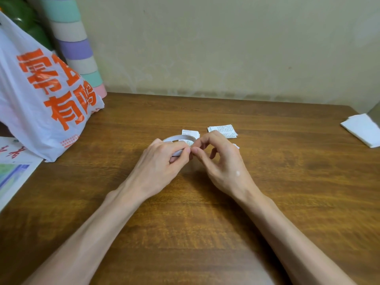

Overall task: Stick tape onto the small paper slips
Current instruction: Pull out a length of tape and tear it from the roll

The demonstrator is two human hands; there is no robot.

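My left hand [162, 159] grips a white roll of tape [181, 139] just above the wooden table [205, 212]. My right hand [220, 159] pinches at the roll's edge with thumb and forefinger, right beside my left thumb. Whether a tape end is lifted is hidden by the fingers. Behind the hands lie small printed paper slips: one slip [190, 132] partly behind the roll, and a small stack of slips [223, 129] to its right. A white corner of another slip [236, 145] peeks out behind my right hand.
A white plastic bag with orange characters [41, 99] stands at the left, with a striped pastel column [76, 48] behind it. Printed papers [12, 169] lie at the left edge. Folded white paper [364, 129] sits at the far right. A wall closes the table's back.
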